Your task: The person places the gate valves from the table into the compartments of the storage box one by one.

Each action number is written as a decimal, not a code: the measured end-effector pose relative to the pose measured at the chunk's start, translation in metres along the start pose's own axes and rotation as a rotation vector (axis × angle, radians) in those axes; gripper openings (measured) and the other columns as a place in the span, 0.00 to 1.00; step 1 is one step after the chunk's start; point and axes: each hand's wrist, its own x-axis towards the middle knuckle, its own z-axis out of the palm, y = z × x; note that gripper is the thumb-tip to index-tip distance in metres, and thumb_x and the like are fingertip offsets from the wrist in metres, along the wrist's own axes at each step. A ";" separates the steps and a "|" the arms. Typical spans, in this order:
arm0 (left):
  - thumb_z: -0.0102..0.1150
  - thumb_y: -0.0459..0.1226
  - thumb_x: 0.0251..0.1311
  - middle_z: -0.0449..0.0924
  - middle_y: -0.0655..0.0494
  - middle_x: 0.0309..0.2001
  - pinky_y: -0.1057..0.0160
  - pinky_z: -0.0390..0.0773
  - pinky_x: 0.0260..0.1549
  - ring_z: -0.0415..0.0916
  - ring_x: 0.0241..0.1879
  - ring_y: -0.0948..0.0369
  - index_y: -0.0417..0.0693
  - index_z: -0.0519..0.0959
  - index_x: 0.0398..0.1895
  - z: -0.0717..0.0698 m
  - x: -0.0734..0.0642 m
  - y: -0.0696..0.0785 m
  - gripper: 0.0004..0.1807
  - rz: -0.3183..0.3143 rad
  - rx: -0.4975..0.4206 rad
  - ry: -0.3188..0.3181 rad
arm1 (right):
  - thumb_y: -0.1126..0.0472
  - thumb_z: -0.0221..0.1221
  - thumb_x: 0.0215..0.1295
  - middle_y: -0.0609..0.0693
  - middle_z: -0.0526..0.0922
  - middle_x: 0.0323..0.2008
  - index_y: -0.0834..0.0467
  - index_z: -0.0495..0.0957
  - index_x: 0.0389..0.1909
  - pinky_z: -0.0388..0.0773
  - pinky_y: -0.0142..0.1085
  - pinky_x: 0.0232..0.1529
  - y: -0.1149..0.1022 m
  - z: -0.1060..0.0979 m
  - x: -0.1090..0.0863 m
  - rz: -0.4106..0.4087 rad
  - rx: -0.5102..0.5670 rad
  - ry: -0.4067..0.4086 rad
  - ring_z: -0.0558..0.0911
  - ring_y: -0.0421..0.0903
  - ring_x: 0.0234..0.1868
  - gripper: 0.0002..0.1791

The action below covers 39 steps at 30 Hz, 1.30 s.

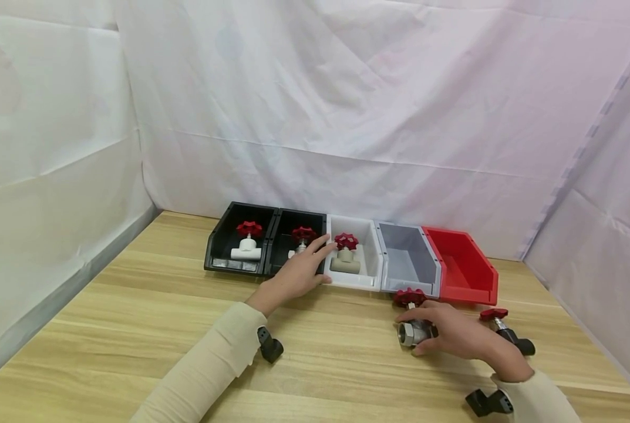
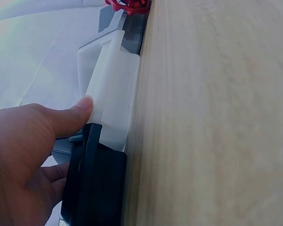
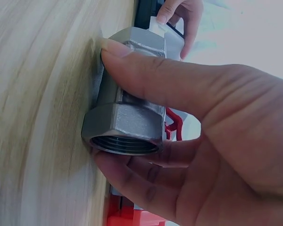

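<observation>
My right hand [image 1: 452, 332] curls its thumb and fingers round a metal valve [image 3: 127, 123] with a red handwheel [image 1: 410, 296], low at the table in front of the grey bin [image 1: 410, 264]. One threaded end of the valve faces the right wrist camera. The left hand [image 1: 297, 275] reaches over the second black bin [image 2: 96, 183] and the white bin [image 1: 370, 279]. Its thumb lies by the white bin's front rim in the left wrist view, fingers fairly straight. Under this hand, a red-wheeled valve [image 1: 304, 234] shows partly in the black bin. A beige valve [image 1: 345, 263] stands in the white one.
Leftmost is another black bin [image 1: 219, 238] holding a white valve [image 1: 247, 249] with a red wheel. A red bin [image 1: 484, 276] ends the row at right. Beside my right wrist lies a black valve [image 1: 515, 341] with a red wheel. White cloth [image 1: 336, 106] hangs behind.
</observation>
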 end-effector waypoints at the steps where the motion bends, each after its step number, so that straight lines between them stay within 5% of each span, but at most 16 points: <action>1: 0.64 0.45 0.59 0.46 0.52 0.75 0.57 0.76 0.40 0.79 0.38 0.57 0.51 0.58 0.74 0.000 0.000 0.000 0.41 0.000 -0.002 0.002 | 0.48 0.72 0.49 0.41 0.75 0.46 0.43 0.79 0.55 0.75 0.33 0.38 0.000 0.000 0.000 -0.005 0.001 0.003 0.72 0.45 0.44 0.28; 20: 0.64 0.44 0.59 0.46 0.51 0.75 0.59 0.76 0.36 0.76 0.27 0.62 0.50 0.58 0.73 -0.001 -0.001 0.000 0.40 -0.002 -0.007 0.011 | 0.50 0.72 0.48 0.38 0.76 0.44 0.44 0.81 0.53 0.76 0.34 0.39 -0.001 0.001 0.004 -0.021 -0.027 0.027 0.73 0.43 0.44 0.27; 29: 0.63 0.45 0.60 0.46 0.51 0.75 0.58 0.76 0.38 0.79 0.39 0.56 0.50 0.58 0.74 0.000 -0.002 0.000 0.40 0.016 -0.003 0.012 | 0.52 0.72 0.48 0.38 0.75 0.45 0.44 0.80 0.53 0.76 0.34 0.40 0.000 0.002 0.003 -0.037 -0.053 0.023 0.73 0.43 0.44 0.27; 39: 0.64 0.45 0.60 0.46 0.51 0.75 0.57 0.76 0.40 0.79 0.38 0.57 0.51 0.57 0.74 0.000 -0.002 0.001 0.41 0.006 -0.008 0.009 | 0.53 0.73 0.47 0.39 0.75 0.47 0.44 0.80 0.53 0.77 0.35 0.41 0.000 0.001 0.003 -0.035 -0.077 0.004 0.74 0.44 0.47 0.27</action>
